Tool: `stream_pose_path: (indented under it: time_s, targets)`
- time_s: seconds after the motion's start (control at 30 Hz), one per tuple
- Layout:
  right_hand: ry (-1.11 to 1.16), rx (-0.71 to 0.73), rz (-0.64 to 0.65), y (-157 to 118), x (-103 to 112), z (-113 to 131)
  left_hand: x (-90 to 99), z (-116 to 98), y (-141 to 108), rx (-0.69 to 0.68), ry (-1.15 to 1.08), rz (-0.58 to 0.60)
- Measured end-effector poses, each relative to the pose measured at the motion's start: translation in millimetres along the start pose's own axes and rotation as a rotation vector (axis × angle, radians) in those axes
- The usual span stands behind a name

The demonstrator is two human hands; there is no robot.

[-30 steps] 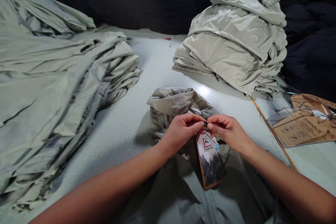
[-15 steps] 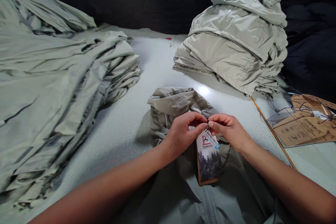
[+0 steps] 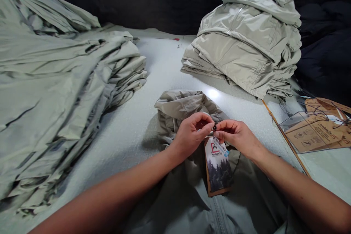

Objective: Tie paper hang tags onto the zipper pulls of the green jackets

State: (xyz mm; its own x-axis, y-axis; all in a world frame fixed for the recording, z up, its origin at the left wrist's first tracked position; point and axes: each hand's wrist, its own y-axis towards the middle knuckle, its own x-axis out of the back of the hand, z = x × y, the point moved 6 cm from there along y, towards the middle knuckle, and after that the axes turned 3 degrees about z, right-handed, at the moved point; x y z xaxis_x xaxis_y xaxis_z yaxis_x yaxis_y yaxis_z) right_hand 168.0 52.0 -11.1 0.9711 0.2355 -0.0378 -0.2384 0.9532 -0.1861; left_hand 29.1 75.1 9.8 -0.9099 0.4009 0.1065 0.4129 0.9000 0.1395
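Note:
A grey-green hooded jacket (image 3: 192,197) lies at the front centre, its zip running downward. My left hand (image 3: 189,133) pinches a small dark cord fastener (image 3: 214,127) between thumb and forefinger just below the hood (image 3: 181,104). From the other side, my right hand (image 3: 238,137) is closed on the same fastener, fingertips nearly touching those of my left. Below the fingers hangs a hang tag (image 3: 218,166) with a forest picture and a brown card behind it, resting over the zip.
Piled grey-green garments (image 3: 55,91) cover the left side of the white table (image 3: 164,58). Folded jackets (image 3: 241,36) are stacked at the back right. Brown tags with dark cords (image 3: 315,131) lie at the right, beside a thin wooden strip (image 3: 285,137).
Both hands have shifted slightly, the pinched fastener moving a little left and up and showing more clearly between the fingertips. The tag hangs slightly lower.

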Motion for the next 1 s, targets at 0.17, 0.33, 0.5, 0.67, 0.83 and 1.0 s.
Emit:
stream_pose_path:
  time_s: [0.17, 0.33, 0.5, 0.67, 0.83, 1.0]
  targets:
    - [-0.167, 0.105, 0.007, -4, -6, 4, 4.4, 6, 1, 0.069, -0.116, -0.074]
    - [-0.09, 0.105, -0.125, -6, 0, 4, 3.3, 5, 3, 0.173, -0.168, -0.02]
    - [-0.079, 0.131, -0.189, -6, 3, 5, 0.3, 14, 1, 0.263, -0.178, 0.003]
    - [-0.131, 0.174, -0.15, -3, 1, 1, -2.8, 20, -2, 0.287, -0.299, -0.069]
    - [-0.423, 0.387, -0.142, -8, -5, 11, -8.1, 19, -4, 0.292, -0.445, -0.076]
    - [-0.713, 0.566, -0.121, -16, -20, 22, -9.8, 16, -5, 0.241, -0.519, -0.068]
